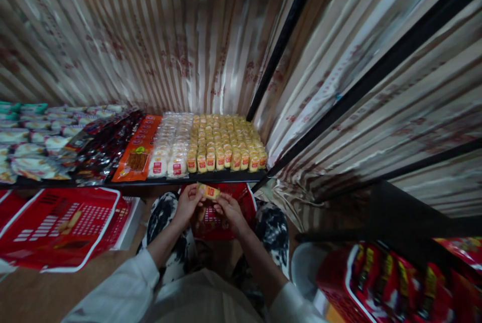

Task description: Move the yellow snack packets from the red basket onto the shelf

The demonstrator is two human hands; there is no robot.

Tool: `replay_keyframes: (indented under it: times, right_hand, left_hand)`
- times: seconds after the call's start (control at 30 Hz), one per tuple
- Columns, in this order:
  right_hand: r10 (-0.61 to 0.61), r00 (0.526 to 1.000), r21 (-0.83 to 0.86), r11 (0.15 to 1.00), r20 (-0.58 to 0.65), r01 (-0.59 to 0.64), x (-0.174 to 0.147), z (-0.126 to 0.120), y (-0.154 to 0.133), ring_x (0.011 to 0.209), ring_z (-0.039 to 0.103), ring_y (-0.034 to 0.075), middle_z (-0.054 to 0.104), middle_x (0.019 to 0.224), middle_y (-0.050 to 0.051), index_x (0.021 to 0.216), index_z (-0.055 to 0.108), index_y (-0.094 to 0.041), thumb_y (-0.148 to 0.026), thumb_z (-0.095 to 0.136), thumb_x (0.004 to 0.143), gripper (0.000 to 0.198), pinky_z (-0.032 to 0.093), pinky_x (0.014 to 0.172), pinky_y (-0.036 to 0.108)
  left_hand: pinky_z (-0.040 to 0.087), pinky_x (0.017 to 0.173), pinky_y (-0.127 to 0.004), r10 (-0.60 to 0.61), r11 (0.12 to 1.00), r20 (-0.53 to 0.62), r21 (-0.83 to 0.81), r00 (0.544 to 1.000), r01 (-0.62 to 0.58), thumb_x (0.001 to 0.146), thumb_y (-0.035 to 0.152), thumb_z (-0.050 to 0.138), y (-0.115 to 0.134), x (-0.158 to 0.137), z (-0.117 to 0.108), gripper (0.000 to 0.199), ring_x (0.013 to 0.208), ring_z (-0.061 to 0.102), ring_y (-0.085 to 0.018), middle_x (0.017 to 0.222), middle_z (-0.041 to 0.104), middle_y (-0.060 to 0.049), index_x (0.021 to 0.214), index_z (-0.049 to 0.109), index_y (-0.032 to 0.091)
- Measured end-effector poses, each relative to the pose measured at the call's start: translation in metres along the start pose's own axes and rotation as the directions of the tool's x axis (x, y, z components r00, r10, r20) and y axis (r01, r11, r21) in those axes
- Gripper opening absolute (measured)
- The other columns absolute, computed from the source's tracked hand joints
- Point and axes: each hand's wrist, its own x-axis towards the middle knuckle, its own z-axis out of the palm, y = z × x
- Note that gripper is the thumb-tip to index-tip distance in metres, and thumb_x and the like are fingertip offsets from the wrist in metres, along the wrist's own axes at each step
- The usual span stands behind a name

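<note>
A small yellow packaged snack [210,192] with a red label is held level between my two hands. My left hand [190,202] pinches its left end, and my right hand [229,208] grips the right end. Below them, between my knees, stands a red plastic basket [244,197]; my hands hide much of its inside. Just beyond, rows of similar yellow packs [226,142] fill the right end of a black shelf [226,177]. White wrapped packs [171,147] with red labels stand beside those rows.
An orange bag [137,149], dark packets [109,144] and pale wrapped packs [45,137] line the shelf leftward. Another red basket [94,222] lies at left. At lower right are a basket of red packets [402,278] and a whitish tub [307,265]. Black poles [286,36] cross striped curtains [131,31].
</note>
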Motion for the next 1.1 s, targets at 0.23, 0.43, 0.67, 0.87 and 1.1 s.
replay_keyframes:
  times: [0.23,0.43,0.67,0.87,1.1]
  right_hand:
    - [-0.047,0.998,0.030,0.998,-0.048,0.048,0.015,0.002,0.010,0.051,0.058,0.009,0.065,0.068,-0.002,0.082,0.058,-0.020,-0.035,0.074,0.056,0.035,0.047,0.049,0.020]
    - [-0.402,0.901,-0.280,0.894,-0.161,0.349,0.022,-0.008,-0.007,0.079,0.062,0.017,0.065,0.091,0.006,0.096,0.059,-0.020,-0.035,0.059,0.069,0.031,0.050,0.073,0.029]
    - [-0.609,0.793,-0.541,0.675,-0.027,0.501,0.028,-0.010,-0.044,0.093,0.059,0.019,0.061,0.108,0.011,0.103,0.061,-0.018,-0.024,0.045,0.078,0.031,0.047,0.085,0.031]
    - [-0.624,0.780,-0.621,0.595,0.042,0.510,0.044,-0.012,-0.054,0.099,0.056,0.021,0.058,0.111,0.013,0.110,0.061,-0.016,-0.019,0.043,0.079,0.036,0.050,0.080,0.030]
    - [-0.734,0.670,-0.662,0.450,0.109,0.600,0.061,-0.016,-0.041,0.099,0.057,0.018,0.057,0.112,0.010,0.119,0.058,-0.019,-0.014,0.043,0.078,0.044,0.048,0.092,0.033]
  left_hand:
    - [0.052,0.067,-0.024,0.154,0.927,0.005,0.346,0.988,-0.146,0.075,0.016,0.056,0.005,0.024,0.018,0.037,0.070,0.062,-0.012,0.087,0.066,-0.003,0.112,0.055,0.016]
    - [0.046,0.092,-0.032,0.342,0.704,0.168,0.606,0.924,-0.371,0.075,0.009,0.053,0.035,0.051,0.050,0.048,0.099,0.060,-0.018,0.119,0.060,-0.009,0.123,0.051,0.016]
    - [0.042,0.098,-0.035,0.375,0.491,0.290,0.744,0.881,-0.454,0.079,0.008,0.051,0.052,0.072,0.084,0.042,0.112,0.054,-0.021,0.118,0.060,-0.011,0.120,0.052,0.014]
    - [0.038,0.101,-0.034,0.379,0.369,0.356,0.788,0.854,-0.492,0.081,0.009,0.047,0.054,0.081,0.098,0.038,0.115,0.050,-0.022,0.120,0.057,-0.013,0.119,0.054,0.012]
    - [0.046,0.093,-0.036,0.482,0.405,0.347,0.726,0.804,-0.556,0.084,0.010,0.042,0.039,0.087,0.101,0.042,0.113,0.051,-0.022,0.124,0.049,-0.014,0.126,0.045,0.015]
